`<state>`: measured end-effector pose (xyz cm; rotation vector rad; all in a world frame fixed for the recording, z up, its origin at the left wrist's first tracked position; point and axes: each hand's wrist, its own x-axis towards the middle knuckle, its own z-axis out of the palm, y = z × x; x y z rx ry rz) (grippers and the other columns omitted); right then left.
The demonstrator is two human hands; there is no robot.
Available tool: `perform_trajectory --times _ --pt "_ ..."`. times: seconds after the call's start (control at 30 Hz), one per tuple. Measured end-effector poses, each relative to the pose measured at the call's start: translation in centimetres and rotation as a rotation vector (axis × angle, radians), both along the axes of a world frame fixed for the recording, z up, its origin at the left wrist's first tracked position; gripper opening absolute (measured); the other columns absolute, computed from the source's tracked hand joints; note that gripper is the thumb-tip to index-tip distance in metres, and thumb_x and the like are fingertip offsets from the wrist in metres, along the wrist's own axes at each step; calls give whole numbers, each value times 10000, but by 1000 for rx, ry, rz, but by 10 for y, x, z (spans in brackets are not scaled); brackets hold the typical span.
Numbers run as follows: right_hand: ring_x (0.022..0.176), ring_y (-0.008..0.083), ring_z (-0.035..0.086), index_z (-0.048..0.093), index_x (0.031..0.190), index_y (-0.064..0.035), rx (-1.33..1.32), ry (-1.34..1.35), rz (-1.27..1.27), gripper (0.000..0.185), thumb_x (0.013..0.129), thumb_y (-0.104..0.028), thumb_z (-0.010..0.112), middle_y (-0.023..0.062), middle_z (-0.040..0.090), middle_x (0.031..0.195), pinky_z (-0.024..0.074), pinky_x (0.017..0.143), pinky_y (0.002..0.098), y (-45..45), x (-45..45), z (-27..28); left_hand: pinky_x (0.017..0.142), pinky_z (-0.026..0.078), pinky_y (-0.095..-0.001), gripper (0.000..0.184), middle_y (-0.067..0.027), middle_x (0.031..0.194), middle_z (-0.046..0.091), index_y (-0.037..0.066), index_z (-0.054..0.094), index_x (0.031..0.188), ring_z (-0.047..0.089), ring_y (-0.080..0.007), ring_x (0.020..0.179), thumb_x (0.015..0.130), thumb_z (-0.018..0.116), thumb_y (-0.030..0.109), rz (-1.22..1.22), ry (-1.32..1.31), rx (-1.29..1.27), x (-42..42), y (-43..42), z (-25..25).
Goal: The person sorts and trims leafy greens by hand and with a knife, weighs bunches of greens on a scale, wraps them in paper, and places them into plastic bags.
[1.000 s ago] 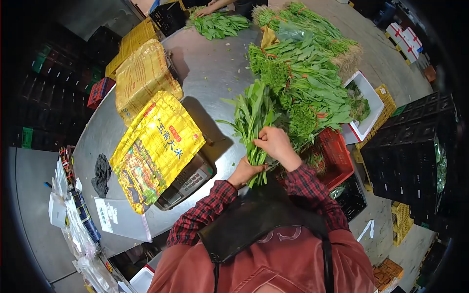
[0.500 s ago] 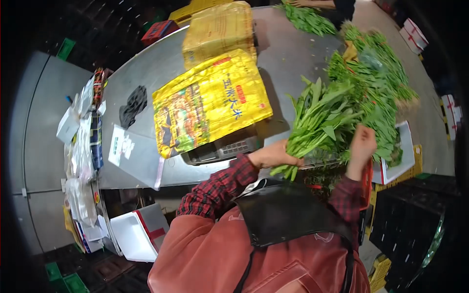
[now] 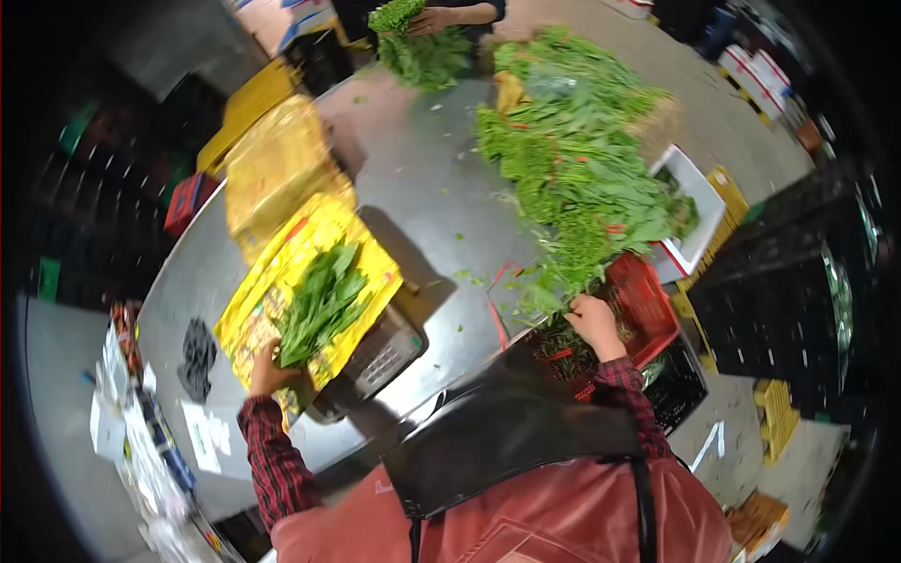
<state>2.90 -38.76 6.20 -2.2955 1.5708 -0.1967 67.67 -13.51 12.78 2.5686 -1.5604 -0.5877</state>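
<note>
Right, black apron (image 3: 516,432) is nearest me on the wearer, on the near side of the yellow bag (image 3: 246,314). Left hand (image 3: 269,369) is at the bag's near edge, fingers partly curled at the lower end of a leafy green bunch (image 3: 324,305); can't tell if it's gripping. Bunch lies on top of the bag. Scale (image 3: 387,357) sits under the bag, keypad showing on the wearer's right side of it. Right hand (image 3: 594,326) is well apart from the bag, to its right, fingers bent at the loose leaves by the red crate (image 3: 648,300); can't tell if it's pinching any. Black crate (image 3: 683,399) sits just beside the red one, also right of the bag. Black crumpled plastic (image 3: 197,359) is just left of the bag on the metal table (image 3: 441,188). Red ties (image 3: 495,314) lie on the metal to the bag's right, some greens scraps about. Yellow wrapped bundle (image 3: 282,174) is directly beyond the bag. Big pile of greens (image 3: 572,178), red bands in it, lies beyond the bag and to the right; white foam box (image 3: 709,211) is beside the pile, greens inside. Farthest past the bag, a co-worker's hand (image 3: 432,21) is at a small bunch (image 3: 399,14), more leaves below; grip unclear, view's blurred.
</note>
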Motion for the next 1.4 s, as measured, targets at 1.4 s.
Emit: perform_trajectory --times 1.4 --pt "558 206 619 621 922 -3 -118 -728 -299 165 836 -141 653 116 651 666 471 540 344 -219 83 41 1019 420 -408 517 -208 1393 486 28 592 1248 506 -373 1242 760 747 104 -97 67 -381 -233 -110 69"
